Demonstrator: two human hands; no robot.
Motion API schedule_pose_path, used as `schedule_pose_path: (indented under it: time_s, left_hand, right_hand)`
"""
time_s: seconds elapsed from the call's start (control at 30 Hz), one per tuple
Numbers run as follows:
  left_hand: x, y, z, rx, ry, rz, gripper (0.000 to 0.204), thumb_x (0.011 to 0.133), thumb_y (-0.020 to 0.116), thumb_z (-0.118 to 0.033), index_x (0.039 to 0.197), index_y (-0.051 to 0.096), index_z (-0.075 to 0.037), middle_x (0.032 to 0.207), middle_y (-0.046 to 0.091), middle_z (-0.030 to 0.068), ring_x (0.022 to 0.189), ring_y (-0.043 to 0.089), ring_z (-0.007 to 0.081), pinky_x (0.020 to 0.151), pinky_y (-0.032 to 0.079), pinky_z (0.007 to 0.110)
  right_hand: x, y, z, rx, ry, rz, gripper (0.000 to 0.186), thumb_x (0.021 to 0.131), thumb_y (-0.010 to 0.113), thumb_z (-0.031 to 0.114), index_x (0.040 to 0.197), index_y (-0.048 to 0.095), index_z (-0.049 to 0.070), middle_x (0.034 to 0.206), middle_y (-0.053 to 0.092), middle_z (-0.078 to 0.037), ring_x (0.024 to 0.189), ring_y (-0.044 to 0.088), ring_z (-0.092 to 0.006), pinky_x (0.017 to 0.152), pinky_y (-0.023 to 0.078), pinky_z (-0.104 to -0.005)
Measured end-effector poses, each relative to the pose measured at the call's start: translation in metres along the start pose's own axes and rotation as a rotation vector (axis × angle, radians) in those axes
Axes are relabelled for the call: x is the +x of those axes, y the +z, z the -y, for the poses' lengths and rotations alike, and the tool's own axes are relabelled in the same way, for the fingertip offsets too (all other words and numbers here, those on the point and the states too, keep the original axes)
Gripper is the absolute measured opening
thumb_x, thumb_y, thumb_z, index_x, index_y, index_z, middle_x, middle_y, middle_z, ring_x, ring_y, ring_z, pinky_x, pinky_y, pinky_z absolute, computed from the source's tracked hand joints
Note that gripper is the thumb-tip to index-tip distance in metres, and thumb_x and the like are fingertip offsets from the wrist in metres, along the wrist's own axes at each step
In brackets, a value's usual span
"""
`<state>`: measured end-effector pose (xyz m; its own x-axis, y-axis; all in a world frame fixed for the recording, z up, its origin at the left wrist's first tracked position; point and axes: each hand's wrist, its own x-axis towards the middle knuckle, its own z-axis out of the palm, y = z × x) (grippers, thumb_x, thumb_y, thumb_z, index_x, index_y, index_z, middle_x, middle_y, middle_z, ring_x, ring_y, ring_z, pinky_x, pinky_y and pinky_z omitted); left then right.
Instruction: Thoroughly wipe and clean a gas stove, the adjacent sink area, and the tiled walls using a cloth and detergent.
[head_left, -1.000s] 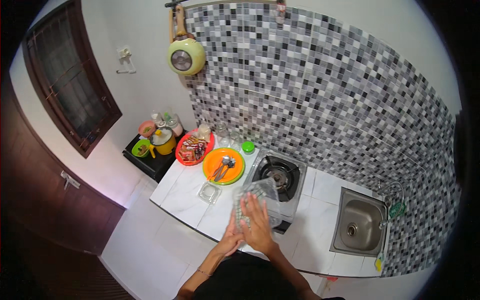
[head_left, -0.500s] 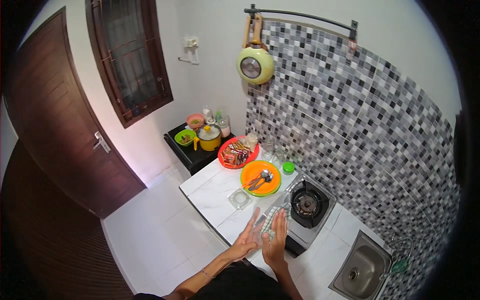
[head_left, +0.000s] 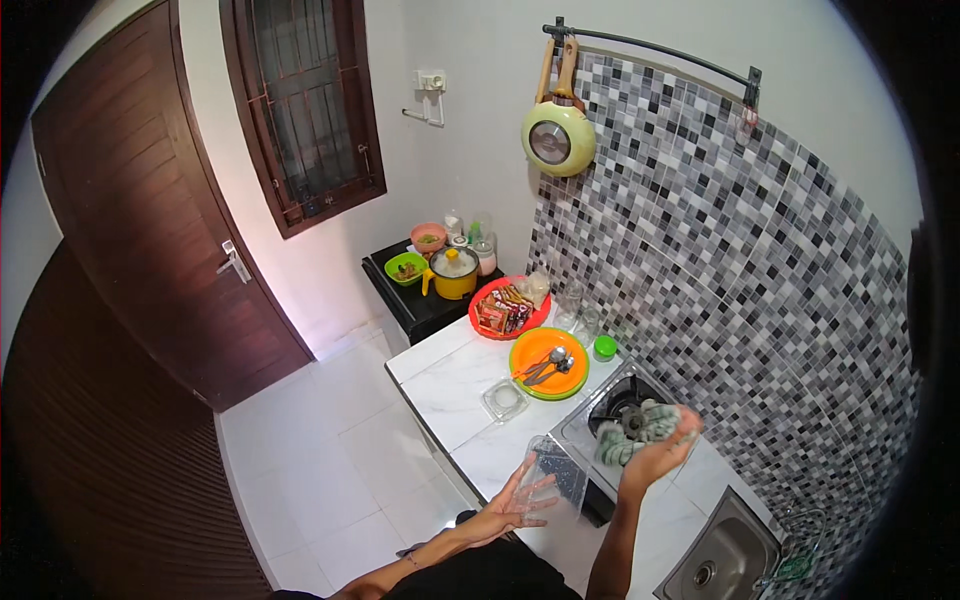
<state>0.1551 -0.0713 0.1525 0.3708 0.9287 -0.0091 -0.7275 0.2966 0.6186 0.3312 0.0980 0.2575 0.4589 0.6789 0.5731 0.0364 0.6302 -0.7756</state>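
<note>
My left hand [head_left: 518,503] is low at the front edge of the white counter [head_left: 455,385], fingers spread flat against the side of a clear plastic container [head_left: 560,468] that stands there. My right hand [head_left: 662,452] is raised above the gas stove [head_left: 610,400] and grips a second clear plastic piece [head_left: 632,432], rounded, with the wall tiles showing through it. Whether that piece is a lid or a tub I cannot tell. The two hands are apart.
On the counter are a small clear glass dish [head_left: 503,400], an orange plate with spoons [head_left: 548,362], a red tray of packets [head_left: 505,308] and a green cap [head_left: 605,346]. A sink [head_left: 725,560] lies right. A black side table [head_left: 400,300] carries a yellow pot [head_left: 453,272].
Both hands were together on the clear container. Now they have separated: the right hand has lifted a clear piece up over the stove, and my view has swung toward the door side.
</note>
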Motion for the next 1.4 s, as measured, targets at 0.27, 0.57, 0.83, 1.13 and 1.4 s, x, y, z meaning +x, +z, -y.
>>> schedule_pose_path:
  time_s: [0.27,0.57,0.83,1.13,1.4]
  left_hand:
    - [0.003,0.008,-0.006,-0.145,0.070,-0.001,0.112,0.089,0.043,0.022,0.167,-0.007,-0.042,0.175,0.007,0.0121,0.156,0.030,0.0369,0.119,0.039,0.056]
    - [0.008,0.010,-0.023,0.169,0.164,-0.092,0.118,0.082,0.049,0.023,0.168,-0.006,-0.038,0.175,-0.002,-0.0044,0.144,0.042,0.0191,0.100,0.052,0.033]
    - [-0.009,0.003,-0.065,-0.075,0.248,-0.003,0.128,0.075,0.050,0.027,0.166,-0.004,-0.045,0.174,0.012,0.0145,0.147,0.043,0.0313,0.116,0.044,0.055]
    - [0.007,0.002,-0.072,0.152,0.263,-0.114,0.126,0.074,0.046,0.029,0.168,-0.004,-0.038,0.175,0.007,0.0138,0.156,0.027,0.0383,0.109,0.053,0.041]
    - [0.003,0.004,-0.065,-0.042,0.218,0.096,0.131,0.073,0.051,0.027,0.166,-0.006,-0.046,0.174,0.012,0.0168,0.155,0.031,0.0395,0.118,0.037,0.064]
  right_hand:
    - [-0.077,0.011,0.002,0.145,0.131,0.043,0.046,0.113,0.038,0.044,0.120,0.053,0.001,0.112,0.053,-0.010,0.104,0.056,-0.0216,0.094,0.049,-0.0361]
    - [-0.120,0.007,-0.006,-0.418,-0.096,0.911,0.073,0.100,0.062,0.038,0.158,0.039,0.001,0.165,0.028,-0.030,0.154,0.024,-0.0498,0.124,0.021,-0.0604]
    - [-0.091,-0.001,-0.007,-0.338,-0.133,1.061,0.061,0.099,0.059,0.012,0.158,0.042,0.003,0.166,0.034,-0.023,0.154,0.031,-0.0422,0.124,0.028,-0.0499]
    - [-0.109,0.017,0.020,-0.196,-0.348,1.245,0.064,0.091,0.067,0.007,0.152,0.050,0.003,0.159,0.046,-0.021,0.151,0.040,-0.0375,0.124,0.031,-0.0515]
    - [-0.067,0.002,-0.012,-0.292,-0.180,1.030,0.067,0.089,0.061,-0.005,0.154,0.047,0.001,0.160,0.044,-0.021,0.149,0.042,-0.0410,0.121,0.036,-0.0488]
